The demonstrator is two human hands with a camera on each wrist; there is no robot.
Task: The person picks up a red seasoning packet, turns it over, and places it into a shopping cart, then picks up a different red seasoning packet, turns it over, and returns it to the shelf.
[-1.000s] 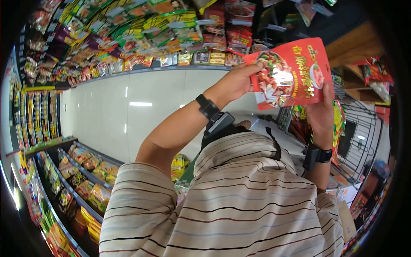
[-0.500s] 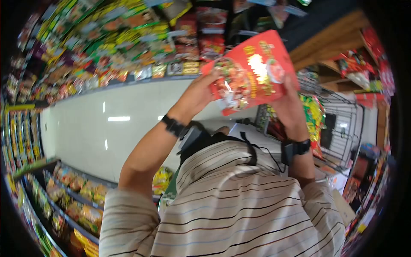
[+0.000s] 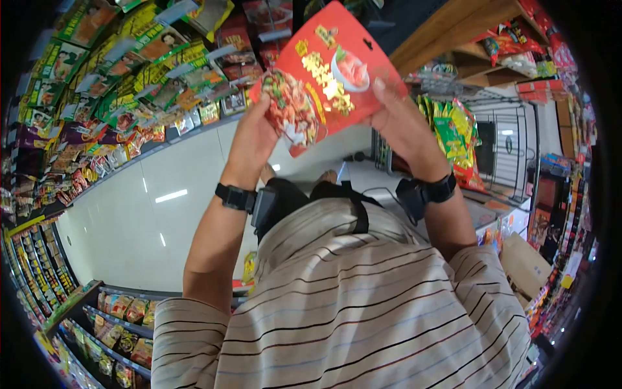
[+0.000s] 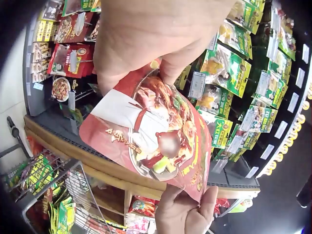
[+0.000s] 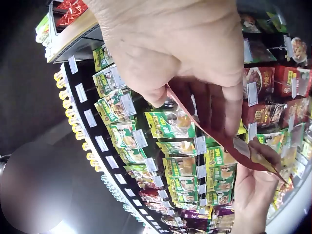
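Red pouch (image 3: 327, 84) up at 12 o'clock, head view. Left hand (image 3: 254, 137) pinches its 8 o'clock edge, right hand (image 3: 407, 128) its 4 o'clock; thumbs on front, fingers behind, little gap. Wire cart (image 3: 536, 139) at 2 o'clock.

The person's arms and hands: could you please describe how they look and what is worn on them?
The left hand and the right hand wear no gloves. Each wrist has a black strap with a dark, box-shaped device. The short sleeves are pale, with thin dark and brownish stripes.
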